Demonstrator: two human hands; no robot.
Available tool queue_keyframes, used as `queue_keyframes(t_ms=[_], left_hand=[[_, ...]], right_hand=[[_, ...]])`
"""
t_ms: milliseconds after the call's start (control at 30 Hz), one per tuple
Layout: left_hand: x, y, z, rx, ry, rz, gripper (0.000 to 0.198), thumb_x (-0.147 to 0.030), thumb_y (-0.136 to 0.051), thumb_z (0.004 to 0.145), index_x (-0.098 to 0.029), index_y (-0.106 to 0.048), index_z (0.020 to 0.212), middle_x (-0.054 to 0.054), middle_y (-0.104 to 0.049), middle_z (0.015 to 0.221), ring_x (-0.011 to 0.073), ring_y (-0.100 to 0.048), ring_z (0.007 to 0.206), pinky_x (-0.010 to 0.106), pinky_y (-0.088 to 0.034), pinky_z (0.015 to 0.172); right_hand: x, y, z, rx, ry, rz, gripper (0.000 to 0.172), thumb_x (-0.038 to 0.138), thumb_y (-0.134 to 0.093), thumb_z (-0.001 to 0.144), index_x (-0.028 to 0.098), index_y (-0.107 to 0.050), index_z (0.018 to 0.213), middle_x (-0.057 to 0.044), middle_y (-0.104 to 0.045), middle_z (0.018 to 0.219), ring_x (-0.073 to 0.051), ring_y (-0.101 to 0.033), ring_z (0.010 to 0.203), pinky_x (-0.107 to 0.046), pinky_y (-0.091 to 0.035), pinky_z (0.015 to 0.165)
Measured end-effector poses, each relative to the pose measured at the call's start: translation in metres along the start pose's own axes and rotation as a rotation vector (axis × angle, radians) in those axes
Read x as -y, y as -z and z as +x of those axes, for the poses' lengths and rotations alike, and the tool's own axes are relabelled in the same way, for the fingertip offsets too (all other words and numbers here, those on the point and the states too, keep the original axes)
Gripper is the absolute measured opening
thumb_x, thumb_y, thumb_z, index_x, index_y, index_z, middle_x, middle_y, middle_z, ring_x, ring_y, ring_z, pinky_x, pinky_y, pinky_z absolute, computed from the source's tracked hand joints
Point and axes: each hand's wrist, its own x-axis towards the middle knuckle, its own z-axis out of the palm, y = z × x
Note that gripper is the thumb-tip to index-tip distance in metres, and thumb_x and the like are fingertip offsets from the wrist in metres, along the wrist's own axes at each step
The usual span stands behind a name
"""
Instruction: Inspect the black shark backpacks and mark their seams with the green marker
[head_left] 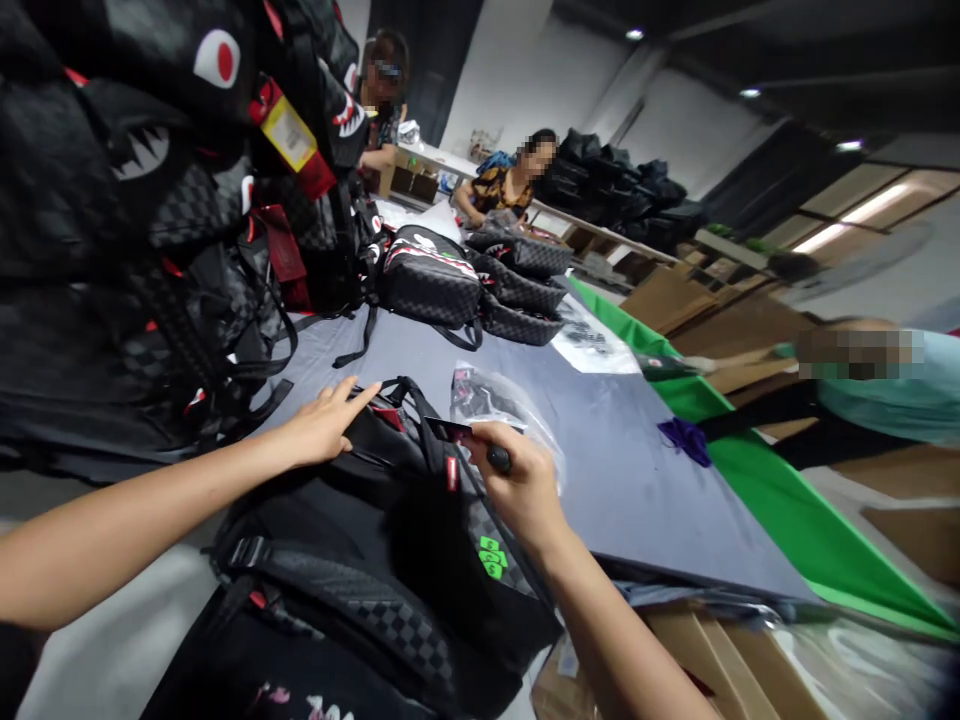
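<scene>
A black backpack (352, 530) with checkered straps and green stickers lies before me at the table's near edge, its straps facing up. Resting at its top edge, my left hand (322, 425) has its fingers spread, near the top handle and a bit of red lining. My right hand (517, 475) is closed around a small tool with a black rounded end (498, 459); a thin dark part of it points left toward the handle. Just beyond my right hand lies a clear plastic bag (487, 395) with something dark inside.
Many black backpacks (172, 200) with shark faces are piled high at the left. More checkered backpacks (431, 280) stand on the grey table (607, 440). Green cloth (780, 480) edges its right side. Three people are beyond and to the right. Cardboard boxes (712, 660) stand at the lower right.
</scene>
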Motion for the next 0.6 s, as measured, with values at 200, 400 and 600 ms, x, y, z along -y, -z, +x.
queue_keyframes(t_ms=[200, 400, 600], left_hand=[[0.002, -0.017, -0.033, -0.511, -0.091, -0.201, 0.066, -0.028, -0.063, 0.093, -0.019, -0.037, 0.152, 0.021, -0.029, 0.162, 0.0354, -0.030, 0.151, 0.056, -0.036, 0.118], [-0.016, -0.009, -0.058, -0.739, -0.532, -0.312, 0.015, -0.023, -0.063, 0.094, -0.019, -0.064, 0.108, 0.005, -0.074, 0.104, 0.0180, -0.067, 0.101, 0.035, -0.052, 0.094], [0.014, -0.020, -0.066, -0.853, -0.225, -0.334, 0.023, -0.030, -0.064, 0.094, -0.017, -0.060, 0.114, 0.011, -0.068, 0.117, 0.0221, -0.061, 0.114, 0.041, -0.050, 0.101]], right_hand=[[0.019, -0.016, 0.000, -0.012, 0.317, -0.115, 0.023, 0.000, -0.050, 0.089, 0.018, -0.063, 0.097, -0.005, -0.070, 0.085, -0.015, -0.067, 0.075, -0.024, -0.050, 0.067], [0.035, -0.030, 0.002, 0.086, 0.411, -0.140, 0.030, -0.002, -0.048, 0.087, 0.018, -0.064, 0.103, -0.007, -0.074, 0.096, -0.017, -0.069, 0.082, -0.025, -0.051, 0.070], [0.030, -0.047, 0.012, 0.227, 0.163, -0.192, 0.026, 0.002, -0.050, 0.086, 0.019, -0.068, 0.095, -0.003, -0.074, 0.082, -0.016, -0.070, 0.071, -0.023, -0.046, 0.061]])
